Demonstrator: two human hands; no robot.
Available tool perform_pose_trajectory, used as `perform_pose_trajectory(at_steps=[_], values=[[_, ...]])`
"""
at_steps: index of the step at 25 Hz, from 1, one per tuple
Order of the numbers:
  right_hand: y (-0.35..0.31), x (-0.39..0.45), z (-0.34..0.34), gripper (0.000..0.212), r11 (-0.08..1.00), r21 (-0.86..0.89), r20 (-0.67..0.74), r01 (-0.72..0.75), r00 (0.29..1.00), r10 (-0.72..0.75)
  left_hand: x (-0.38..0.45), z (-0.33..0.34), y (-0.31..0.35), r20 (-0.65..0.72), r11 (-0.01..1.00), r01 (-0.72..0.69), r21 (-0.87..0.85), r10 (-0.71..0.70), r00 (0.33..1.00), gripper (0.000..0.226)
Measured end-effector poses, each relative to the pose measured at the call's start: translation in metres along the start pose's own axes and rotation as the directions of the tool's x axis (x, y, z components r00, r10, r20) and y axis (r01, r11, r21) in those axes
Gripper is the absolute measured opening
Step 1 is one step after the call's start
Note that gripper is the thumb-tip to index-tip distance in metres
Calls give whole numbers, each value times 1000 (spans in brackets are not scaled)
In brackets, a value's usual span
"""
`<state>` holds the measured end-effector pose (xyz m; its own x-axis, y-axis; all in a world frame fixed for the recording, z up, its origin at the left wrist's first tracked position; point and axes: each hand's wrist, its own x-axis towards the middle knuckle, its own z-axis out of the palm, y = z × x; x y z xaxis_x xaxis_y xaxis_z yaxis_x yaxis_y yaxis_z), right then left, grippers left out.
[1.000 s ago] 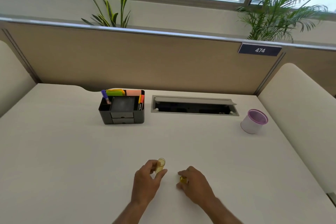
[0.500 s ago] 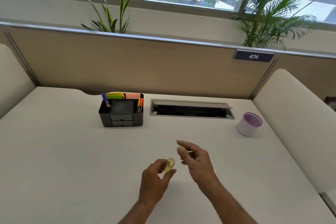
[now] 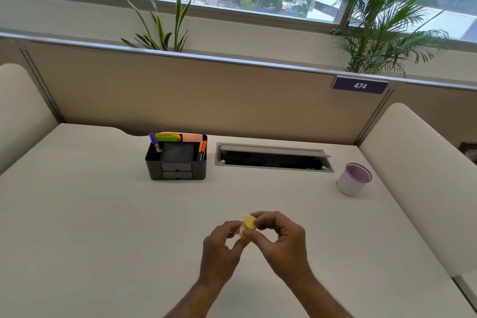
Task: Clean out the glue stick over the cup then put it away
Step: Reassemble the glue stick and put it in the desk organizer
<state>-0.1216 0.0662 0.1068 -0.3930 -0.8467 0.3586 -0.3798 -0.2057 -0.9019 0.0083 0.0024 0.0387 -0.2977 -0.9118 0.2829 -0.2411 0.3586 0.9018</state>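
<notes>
The glue stick (image 3: 244, 230) is sitting between both hands, low over the desk (image 3: 103, 227) and near its front middle. The left hand (image 3: 219, 248) is gripping the translucent tube from the 7 o'clock side, while the right hand (image 3: 280, 239) is pinching the yellow cap (image 3: 249, 222) at the tube's far end from 4 o'clock. The tube's long axis is running roughly from 7 towards 1 o'clock, cap end pointing away from the person. Whether the cap is seated or only resting on the tube is too small to tell. The cup (image 3: 353, 179) is standing well apart at about 2 o'clock from the hands, so the right hand is the nearer one. The black organiser (image 3: 176, 160) is lying at about 11 o'clock, nearer the left hand.
</notes>
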Motion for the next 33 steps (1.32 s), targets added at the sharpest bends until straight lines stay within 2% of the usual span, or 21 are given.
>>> perform_pose_trajectory(at_steps=[4,15,18,24,28,33], values=[[4,-6,-1,31,973,-189,44,131,991,-125,-3,0,0,-3,1000,22,1,-22,1000,30],[2,-2,0,38,949,-295,87,113,992,-91,-1,-3,4,-22,1000,19,-2,-19,1000,35],[2,5,-7,41,934,-331,176,138,981,-83,1,-3,-1,-15,1000,-4,19,4,1000,33],[3,18,-21,30,897,-395,305,197,950,-74,4,-2,-5,106,982,-169,89,159,982,47],[4,22,-24,28,891,-403,328,208,942,-71,6,-1,-5,188,949,-280,145,251,950,44],[4,22,-24,30,899,-400,293,178,954,-59,9,-1,-6,139,944,-292,154,272,952,36]])
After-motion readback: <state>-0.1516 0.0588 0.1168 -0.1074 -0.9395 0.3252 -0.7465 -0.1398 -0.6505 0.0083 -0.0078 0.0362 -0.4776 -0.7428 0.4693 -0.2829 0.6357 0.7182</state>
